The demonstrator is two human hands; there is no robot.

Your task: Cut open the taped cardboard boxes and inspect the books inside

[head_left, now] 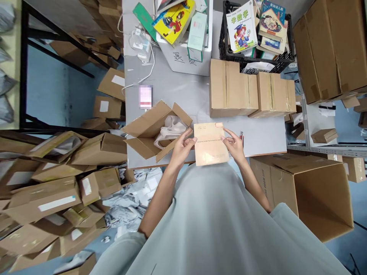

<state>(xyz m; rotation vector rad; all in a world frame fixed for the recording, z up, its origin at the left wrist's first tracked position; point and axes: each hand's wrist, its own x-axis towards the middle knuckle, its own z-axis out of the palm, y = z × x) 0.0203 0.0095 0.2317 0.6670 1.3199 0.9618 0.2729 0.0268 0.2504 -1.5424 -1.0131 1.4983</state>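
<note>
A flat, nearly square booklet (211, 147) of tan paper, its lower part glossy, is held over the near edge of the smooth grey tabletop (180, 91), between the left hand (182, 148) and the right hand (234, 146). The fingers of each pinch one side edge, thumbs on the printed face. Just beside the left hand stands an open cardboard box (147, 124), flaps splayed, with crumpled white wrapping (171, 129) inside.

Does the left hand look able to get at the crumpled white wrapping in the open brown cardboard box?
Probably yes: the box lies open beside the left hand, leaving the wrapping exposed, though that hand may first need to release the cream rectangular packet.
</note>
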